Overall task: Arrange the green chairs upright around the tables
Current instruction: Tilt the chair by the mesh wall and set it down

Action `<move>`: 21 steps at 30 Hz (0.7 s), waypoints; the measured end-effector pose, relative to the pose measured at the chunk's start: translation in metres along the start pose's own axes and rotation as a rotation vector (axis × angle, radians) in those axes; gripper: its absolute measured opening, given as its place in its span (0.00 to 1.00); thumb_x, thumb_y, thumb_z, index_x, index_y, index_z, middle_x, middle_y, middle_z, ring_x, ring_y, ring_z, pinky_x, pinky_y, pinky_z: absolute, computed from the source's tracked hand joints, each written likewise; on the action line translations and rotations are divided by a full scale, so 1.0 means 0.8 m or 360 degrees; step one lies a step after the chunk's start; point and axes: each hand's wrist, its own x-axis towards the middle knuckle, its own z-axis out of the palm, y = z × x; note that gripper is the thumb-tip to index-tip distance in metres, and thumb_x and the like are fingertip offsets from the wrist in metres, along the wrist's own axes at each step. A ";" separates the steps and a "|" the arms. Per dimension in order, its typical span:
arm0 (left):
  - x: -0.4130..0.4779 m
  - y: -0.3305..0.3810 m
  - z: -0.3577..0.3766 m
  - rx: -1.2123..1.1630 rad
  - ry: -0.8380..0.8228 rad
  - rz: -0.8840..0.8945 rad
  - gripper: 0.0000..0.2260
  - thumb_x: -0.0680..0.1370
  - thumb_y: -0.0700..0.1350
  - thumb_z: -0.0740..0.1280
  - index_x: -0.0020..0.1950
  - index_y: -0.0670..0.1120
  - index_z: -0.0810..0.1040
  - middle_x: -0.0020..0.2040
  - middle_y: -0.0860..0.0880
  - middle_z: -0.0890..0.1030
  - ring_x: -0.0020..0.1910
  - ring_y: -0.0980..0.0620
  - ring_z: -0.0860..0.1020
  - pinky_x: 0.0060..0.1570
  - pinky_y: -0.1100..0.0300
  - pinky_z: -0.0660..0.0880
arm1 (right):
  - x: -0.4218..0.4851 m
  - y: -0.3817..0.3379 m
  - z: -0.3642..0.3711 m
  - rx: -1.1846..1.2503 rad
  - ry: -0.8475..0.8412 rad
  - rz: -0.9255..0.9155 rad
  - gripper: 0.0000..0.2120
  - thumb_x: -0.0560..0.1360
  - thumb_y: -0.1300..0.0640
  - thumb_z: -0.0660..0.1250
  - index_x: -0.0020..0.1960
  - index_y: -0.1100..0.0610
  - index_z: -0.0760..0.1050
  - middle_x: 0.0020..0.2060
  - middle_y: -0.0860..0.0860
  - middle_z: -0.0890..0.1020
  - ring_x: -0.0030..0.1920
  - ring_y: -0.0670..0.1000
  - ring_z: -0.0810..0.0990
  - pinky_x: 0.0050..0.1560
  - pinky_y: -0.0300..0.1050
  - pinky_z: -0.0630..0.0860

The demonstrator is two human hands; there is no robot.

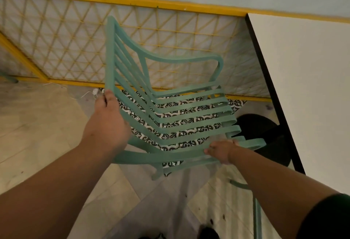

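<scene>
While we hold it off the floor, the green chair [170, 110] hangs tilted between our two hands, its slatted back rising up and away from us and its slatted seat reaching toward the right. Our left hand [108, 123] is at the near side edge of the chair back, the fingers [108, 94] curled around that outer rail. Our right hand [220, 151] is clamped on the near armrest, its fingers wrapped over the green bar and the thumb showing on the near side. Above and beyond the right fingers, the far armrest loops out from the back toward the wall. Below them a chair leg points down and a second thin green leg runs toward the bottom edge of the view; we cannot tell whether either leg touches the floor.

Just right of the right fingers stands the counter [312, 87], white on top with a dark edge, its black round base [265, 134] showing under the chair seat. Through the slats we see patterned black and white tiles [178, 123]. Beyond the left fingers runs a yellow lattice fence [66, 45] along a pale wall. Beneath both arms lies a floor of beige and grey tiles [37, 125].
</scene>
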 end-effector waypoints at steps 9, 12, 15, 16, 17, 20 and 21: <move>0.029 -0.017 -0.007 0.0036 -0.0028 0.0143 0.35 0.80 0.40 0.63 0.82 0.44 0.48 0.81 0.43 0.55 0.68 0.36 0.72 0.58 0.43 0.74 | 0.009 -0.010 0.034 0.0180 0.0043 -0.0017 0.28 0.83 0.33 0.49 0.72 0.49 0.72 0.71 0.57 0.72 0.71 0.62 0.67 0.70 0.59 0.61; 0.035 -0.020 -0.008 0.0023 -0.0056 0.0165 0.35 0.80 0.40 0.63 0.82 0.45 0.48 0.81 0.44 0.56 0.66 0.38 0.73 0.56 0.44 0.74 | 0.010 -0.012 0.041 0.0224 0.0064 0.0000 0.29 0.82 0.32 0.49 0.70 0.48 0.72 0.68 0.57 0.74 0.69 0.61 0.68 0.68 0.59 0.61; 0.044 -0.024 -0.012 0.0034 -0.0050 0.0185 0.35 0.80 0.40 0.62 0.82 0.45 0.48 0.79 0.45 0.57 0.63 0.39 0.74 0.54 0.44 0.75 | 0.010 -0.019 0.042 0.0245 0.0056 -0.0003 0.29 0.83 0.33 0.48 0.71 0.49 0.72 0.68 0.57 0.74 0.69 0.61 0.68 0.68 0.60 0.61; 0.047 -0.026 -0.012 0.0046 -0.0051 0.0183 0.35 0.80 0.41 0.62 0.83 0.45 0.48 0.80 0.46 0.56 0.63 0.39 0.74 0.54 0.44 0.76 | 0.009 -0.022 0.043 0.0246 0.0052 -0.0010 0.28 0.83 0.33 0.48 0.71 0.49 0.72 0.68 0.57 0.74 0.69 0.62 0.68 0.69 0.61 0.61; 0.050 -0.027 -0.013 0.0059 -0.0047 0.0186 0.35 0.80 0.41 0.62 0.83 0.46 0.47 0.80 0.47 0.56 0.63 0.39 0.74 0.54 0.44 0.76 | 0.008 -0.025 0.044 0.0255 0.0052 -0.0020 0.28 0.83 0.34 0.48 0.71 0.49 0.72 0.68 0.57 0.73 0.69 0.62 0.67 0.70 0.61 0.61; 0.054 -0.032 -0.010 0.0045 -0.0026 0.0199 0.35 0.80 0.41 0.62 0.83 0.47 0.48 0.79 0.48 0.57 0.60 0.40 0.75 0.50 0.46 0.76 | 0.005 -0.026 0.050 0.0265 0.0044 -0.0035 0.26 0.84 0.35 0.48 0.70 0.48 0.72 0.67 0.57 0.73 0.69 0.63 0.67 0.70 0.63 0.60; 0.055 -0.033 -0.008 0.0032 -0.0015 0.0207 0.35 0.79 0.41 0.62 0.83 0.48 0.48 0.79 0.48 0.57 0.59 0.41 0.75 0.49 0.46 0.75 | 0.006 -0.024 0.052 0.0279 0.0057 -0.0041 0.26 0.84 0.35 0.48 0.70 0.48 0.72 0.67 0.56 0.73 0.68 0.62 0.67 0.70 0.63 0.60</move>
